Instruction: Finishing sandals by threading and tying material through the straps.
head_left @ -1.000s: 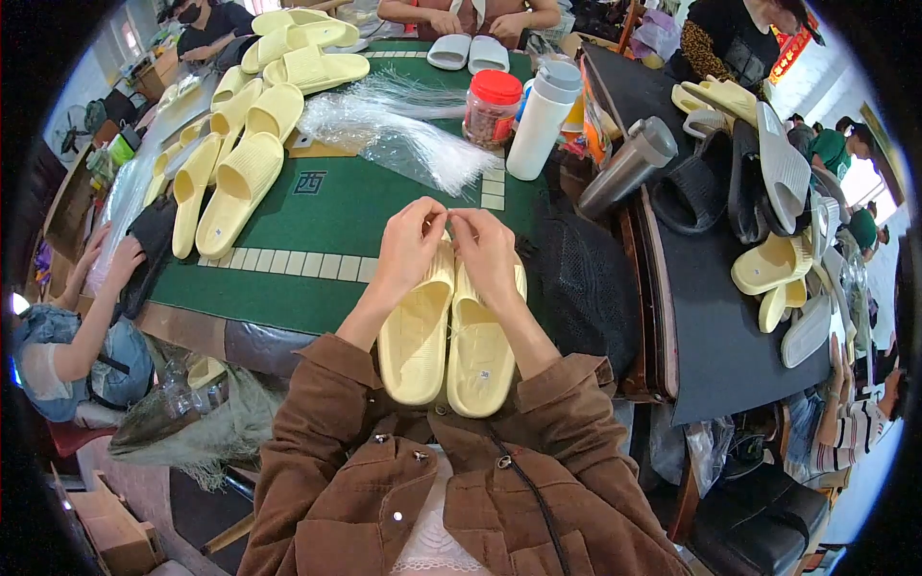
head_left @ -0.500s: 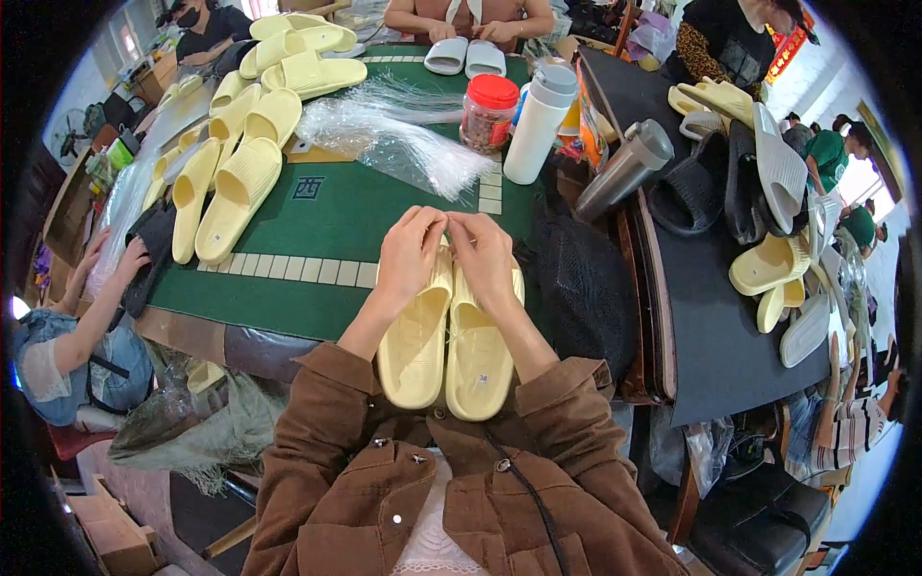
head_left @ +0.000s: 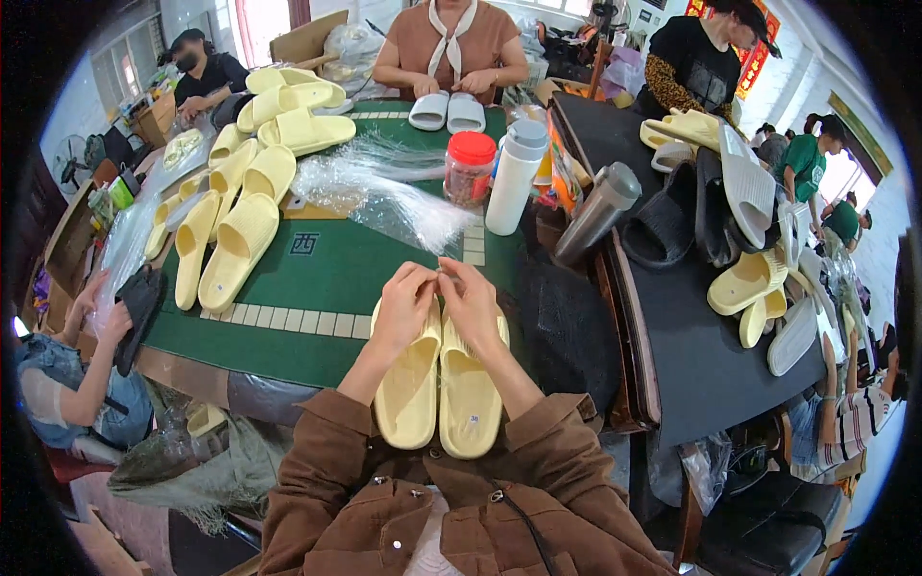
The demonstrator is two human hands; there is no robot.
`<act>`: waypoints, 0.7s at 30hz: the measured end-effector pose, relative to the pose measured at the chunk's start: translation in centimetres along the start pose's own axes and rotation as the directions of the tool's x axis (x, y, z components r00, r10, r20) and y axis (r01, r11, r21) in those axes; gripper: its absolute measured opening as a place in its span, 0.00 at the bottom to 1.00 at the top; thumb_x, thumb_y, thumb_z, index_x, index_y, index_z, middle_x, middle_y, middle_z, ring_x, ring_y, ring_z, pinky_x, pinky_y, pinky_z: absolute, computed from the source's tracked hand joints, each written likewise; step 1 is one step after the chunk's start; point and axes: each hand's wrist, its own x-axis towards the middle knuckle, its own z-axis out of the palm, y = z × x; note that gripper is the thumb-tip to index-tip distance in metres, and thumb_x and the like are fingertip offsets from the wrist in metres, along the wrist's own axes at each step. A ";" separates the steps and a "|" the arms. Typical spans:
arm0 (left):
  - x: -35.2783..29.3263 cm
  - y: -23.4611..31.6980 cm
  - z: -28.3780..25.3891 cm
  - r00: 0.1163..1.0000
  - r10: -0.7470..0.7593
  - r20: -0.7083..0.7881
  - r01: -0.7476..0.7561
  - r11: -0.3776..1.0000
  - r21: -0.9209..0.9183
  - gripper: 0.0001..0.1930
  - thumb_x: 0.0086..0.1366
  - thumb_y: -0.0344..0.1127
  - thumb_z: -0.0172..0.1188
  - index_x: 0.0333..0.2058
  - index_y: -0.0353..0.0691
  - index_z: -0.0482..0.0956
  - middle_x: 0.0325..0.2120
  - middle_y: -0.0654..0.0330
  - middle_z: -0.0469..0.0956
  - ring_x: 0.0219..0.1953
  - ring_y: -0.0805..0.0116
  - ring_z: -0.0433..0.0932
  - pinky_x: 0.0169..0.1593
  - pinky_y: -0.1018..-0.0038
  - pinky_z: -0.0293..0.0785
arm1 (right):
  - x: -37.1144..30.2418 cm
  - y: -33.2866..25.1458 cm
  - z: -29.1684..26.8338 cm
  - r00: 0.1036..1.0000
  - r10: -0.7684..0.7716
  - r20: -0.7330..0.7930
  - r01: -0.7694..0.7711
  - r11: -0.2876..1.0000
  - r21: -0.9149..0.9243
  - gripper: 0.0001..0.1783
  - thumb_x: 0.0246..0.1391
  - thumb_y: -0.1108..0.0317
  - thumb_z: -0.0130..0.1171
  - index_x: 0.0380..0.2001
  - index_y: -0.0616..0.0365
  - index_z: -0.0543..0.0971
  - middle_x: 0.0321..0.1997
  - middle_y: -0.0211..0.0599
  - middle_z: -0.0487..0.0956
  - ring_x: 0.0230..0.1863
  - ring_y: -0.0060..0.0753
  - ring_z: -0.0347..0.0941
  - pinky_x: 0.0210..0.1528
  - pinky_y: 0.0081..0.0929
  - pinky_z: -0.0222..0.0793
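Two pale yellow slippers, the left slipper and the right slipper, lie side by side at the table's near edge, heels toward me. Above their toe ends, my left hand and my right hand meet with fingertips pinched together. Whatever the fingertips hold is too small to make out. My wrists rest close over the slipper straps. Beyond my hands a fanned bundle of clear plastic strands lies on the green table mat.
More yellow slippers are piled at the left. A red-lidded jar, a white bottle and a steel flask stand ahead on the right. A dark side table bears mixed slippers. Co-workers sit across and at left.
The view has tilted up, so the table and slippers sit lower in the picture. My hands stay pinched together over the toe ends.
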 end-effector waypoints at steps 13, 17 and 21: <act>-0.1 0.2 0.5 0.993 -0.006 -0.116 0.000 0.999 -0.050 0.03 0.59 0.21 0.56 0.33 0.31 0.76 0.30 0.55 0.73 0.28 0.64 0.75 0.33 0.74 0.73 | 0.1 0.2 -0.7 0.981 0.186 0.055 -0.191 0.976 0.101 0.08 0.54 0.72 0.59 0.35 0.66 0.75 0.41 0.43 0.80 0.33 0.27 0.79 0.33 0.22 0.73; 0.0 0.6 0.6 0.996 -0.037 -0.086 0.033 0.998 -0.054 0.03 0.59 0.21 0.57 0.33 0.31 0.76 0.29 0.55 0.73 0.27 0.64 0.75 0.31 0.74 0.72 | 0.3 1.6 -0.7 0.996 0.090 -0.010 -0.086 0.976 0.200 0.07 0.54 0.72 0.59 0.34 0.65 0.76 0.44 0.43 0.78 0.35 0.27 0.78 0.34 0.23 0.73; -0.1 -0.2 0.4 0.998 -0.054 -0.029 0.052 0.997 -0.053 0.03 0.59 0.22 0.57 0.33 0.32 0.76 0.27 0.55 0.74 0.26 0.64 0.75 0.31 0.73 0.71 | 0.5 1.5 -0.8 0.999 0.042 0.020 -0.044 0.992 0.116 0.06 0.54 0.71 0.59 0.33 0.63 0.77 0.47 0.40 0.76 0.40 0.27 0.75 0.33 0.21 0.73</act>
